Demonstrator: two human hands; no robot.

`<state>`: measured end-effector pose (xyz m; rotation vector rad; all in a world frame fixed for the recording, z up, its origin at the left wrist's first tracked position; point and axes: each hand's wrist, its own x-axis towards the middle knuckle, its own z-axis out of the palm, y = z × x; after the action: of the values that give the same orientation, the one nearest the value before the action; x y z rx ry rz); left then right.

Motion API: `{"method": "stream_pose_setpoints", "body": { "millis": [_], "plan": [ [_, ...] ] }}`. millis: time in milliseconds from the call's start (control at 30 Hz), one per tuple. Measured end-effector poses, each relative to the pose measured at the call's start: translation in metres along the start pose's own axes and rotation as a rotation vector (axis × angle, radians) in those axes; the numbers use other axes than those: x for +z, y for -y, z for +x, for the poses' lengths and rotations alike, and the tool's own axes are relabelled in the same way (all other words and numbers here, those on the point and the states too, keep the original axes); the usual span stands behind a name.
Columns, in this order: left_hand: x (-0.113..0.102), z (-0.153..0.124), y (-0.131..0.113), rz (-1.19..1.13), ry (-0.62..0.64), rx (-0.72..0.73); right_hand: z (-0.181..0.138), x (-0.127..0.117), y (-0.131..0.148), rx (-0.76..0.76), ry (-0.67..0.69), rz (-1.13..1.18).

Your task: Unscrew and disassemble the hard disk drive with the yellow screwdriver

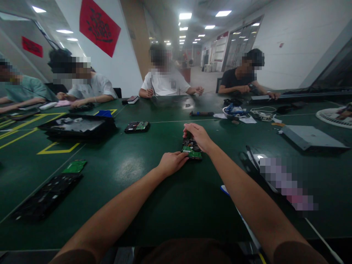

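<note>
A hard drive (pixel 193 146) with a green circuit board lies on the green table, its board side up. My left hand (pixel 173 162) is at its near left corner, fingers pressed together on the edge and holding it. Over the drive's far end, my right hand (pixel 198 136) is closed with the fingers curled. Something dark shows beneath those fingers, but its kind is hidden. Part of the drive is covered by both hands.
Another hard drive (pixel 136 127) and a black tray (pixel 78 126) are to the left. Nearer lie a loose green board (pixel 74 167) and dark drives (pixel 48 196). At right are a metal case (pixel 313 137), a bowl (pixel 233 112) and a phone-like item with a blurred screen (pixel 286 183). Several people sit opposite.
</note>
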<state>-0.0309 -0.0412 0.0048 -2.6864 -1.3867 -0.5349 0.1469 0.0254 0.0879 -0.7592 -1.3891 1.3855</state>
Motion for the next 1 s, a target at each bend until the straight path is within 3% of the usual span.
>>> {"method": "stream_pose_setpoints", "body": {
  "millis": [200,533,1000],
  "plan": [
    [0.001,0.0003,0.0005,-0.019,0.0,0.013,0.0018,-0.0027,-0.001,-0.001,-0.079,0.013],
    [-0.0017,0.0014,-0.0032,-0.016,0.025,-0.02,0.0013,-0.0024,-0.0035,-0.106,-0.036,-0.138],
    [-0.0072,0.002,-0.0064,0.004,0.062,-0.04,-0.0003,-0.0044,-0.004,-0.102,-0.038,-0.255]
  ]
}}
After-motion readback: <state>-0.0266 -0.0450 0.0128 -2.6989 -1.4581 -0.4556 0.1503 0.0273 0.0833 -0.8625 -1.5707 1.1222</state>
